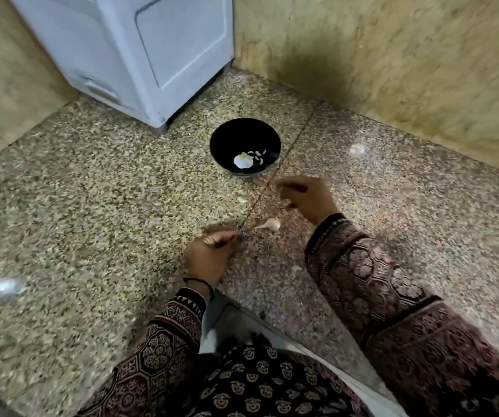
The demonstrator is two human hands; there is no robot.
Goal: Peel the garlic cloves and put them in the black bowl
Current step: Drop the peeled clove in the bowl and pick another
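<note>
- Nearest in, the left hand [209, 254] hangs low over the speckled floor [91, 206], fingers curled; blur hides whether they pinch anything.
- Just past its fingertips, between the two hands, lies one garlic piece [271, 224], skin on by the look of it. That one is left to do.
- The right hand [305, 197] reaches further out, well apart from the left, fingers bent; I cannot tell if it holds a clove.
- Just beyond the right hand's fingertips sits the one black bowl [236, 133], with roughly five small peeled cloves [257, 156] and one larger white piece [241, 161] inside.
- Partly done, I judge.
</note>
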